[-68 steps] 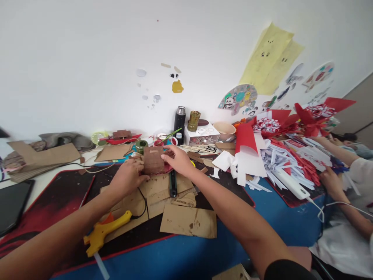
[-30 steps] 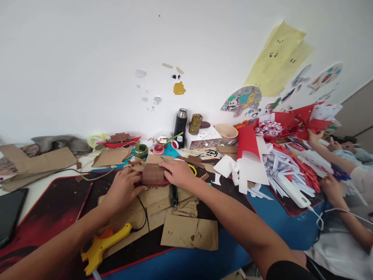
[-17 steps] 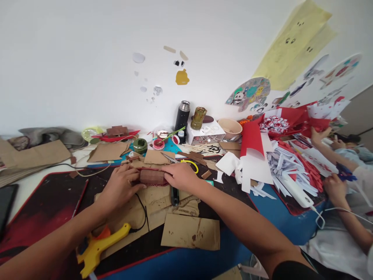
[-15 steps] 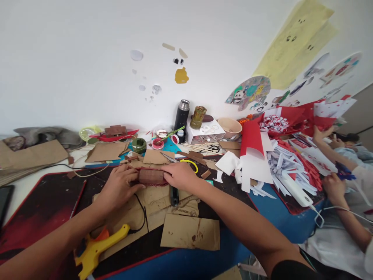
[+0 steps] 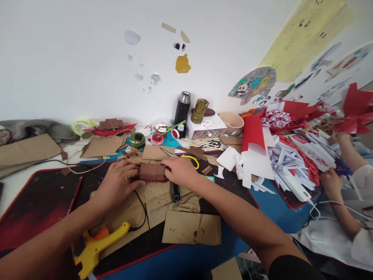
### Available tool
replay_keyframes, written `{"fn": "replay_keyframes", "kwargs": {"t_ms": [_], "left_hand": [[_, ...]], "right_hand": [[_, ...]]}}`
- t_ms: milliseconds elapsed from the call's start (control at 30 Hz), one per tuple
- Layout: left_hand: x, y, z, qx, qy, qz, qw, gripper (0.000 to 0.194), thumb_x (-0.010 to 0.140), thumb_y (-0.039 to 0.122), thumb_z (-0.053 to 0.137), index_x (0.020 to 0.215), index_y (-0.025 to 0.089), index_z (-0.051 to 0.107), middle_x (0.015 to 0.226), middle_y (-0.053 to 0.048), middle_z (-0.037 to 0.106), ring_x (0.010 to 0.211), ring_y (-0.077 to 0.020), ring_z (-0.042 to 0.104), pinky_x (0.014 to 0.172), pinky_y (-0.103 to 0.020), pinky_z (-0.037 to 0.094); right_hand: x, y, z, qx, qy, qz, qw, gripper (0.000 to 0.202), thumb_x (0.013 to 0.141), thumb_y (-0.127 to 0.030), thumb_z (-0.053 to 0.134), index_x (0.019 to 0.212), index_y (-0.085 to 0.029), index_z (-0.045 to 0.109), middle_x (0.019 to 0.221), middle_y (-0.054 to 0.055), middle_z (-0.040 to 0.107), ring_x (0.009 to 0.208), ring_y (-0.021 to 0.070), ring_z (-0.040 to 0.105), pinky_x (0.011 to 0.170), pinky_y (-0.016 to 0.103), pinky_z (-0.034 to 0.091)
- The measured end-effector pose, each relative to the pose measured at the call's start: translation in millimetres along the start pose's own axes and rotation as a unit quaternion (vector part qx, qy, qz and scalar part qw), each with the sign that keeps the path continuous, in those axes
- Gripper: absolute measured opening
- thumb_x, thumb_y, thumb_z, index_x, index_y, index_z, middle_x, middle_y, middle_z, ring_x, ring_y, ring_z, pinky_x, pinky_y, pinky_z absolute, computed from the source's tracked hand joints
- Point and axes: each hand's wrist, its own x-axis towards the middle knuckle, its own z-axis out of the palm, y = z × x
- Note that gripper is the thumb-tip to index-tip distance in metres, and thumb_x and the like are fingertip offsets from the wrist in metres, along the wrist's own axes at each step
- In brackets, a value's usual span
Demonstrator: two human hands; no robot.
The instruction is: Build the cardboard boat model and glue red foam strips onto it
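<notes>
Between my two hands sits a small brown cardboard model piece [image 5: 152,172] with dark red edges, low over the cardboard on the mat. My left hand [image 5: 119,179] has its fingers closed on the left end. At the right end, the fingers of my right hand [image 5: 181,171] pinch it and cover that tip. Just below my right hand lies a black handle [image 5: 175,192]; the rest of that tool is hidden. A yellow glue gun [image 5: 100,247] rests near my left forearm. Behind stands a red model boat [image 5: 93,130] with a brown cabin [image 5: 112,124].
Paint jars [image 5: 137,140], a black flask [image 5: 182,109] and a white box [image 5: 205,126] line the wall. A paint-stained cardboard sheet [image 5: 191,227] lies in front. To the right are paper strips [image 5: 287,163] and a co-worker's hands [image 5: 332,184].
The view has shifted slightly. Both my hands keep hold of the brown piece, with little movement. At the right, the co-worker's raised hand now holds up a red-wrapped bouquet.
</notes>
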Motion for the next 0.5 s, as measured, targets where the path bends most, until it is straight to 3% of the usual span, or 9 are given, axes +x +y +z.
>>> {"fn": "replay_keyframes", "kwargs": {"t_ms": [300,500], "left_hand": [[3.5,-6.3,4.2,0.017,-0.002,0.006,1.0,0.012,0.091,0.04,0.078,0.083,0.031,0.079,0.104,-0.009,0.084,0.114,-0.0384,0.068,0.1,-0.053,0.045],[4.5,-10.1,4.7,0.02,-0.005,0.011,1.0,0.021,0.093,0.045,0.077,0.081,0.029,0.077,0.102,-0.01,0.083,0.112,-0.0377,0.068,0.102,-0.052,0.044]], "right_hand": [[4.8,-4.0,-8.8,-0.034,-0.011,0.016,0.999,0.034,0.104,-0.026,0.056,0.128,-0.022,0.08,0.126,0.011,0.084,0.114,0.032,0.078,0.086,0.039,0.055],[12.5,-5.3,-12.1,-0.064,-0.042,0.004,0.997,0.035,0.101,-0.022,0.059,0.128,-0.021,0.08,0.121,0.015,0.085,0.112,0.0344,0.078,0.087,0.041,0.055]]}}
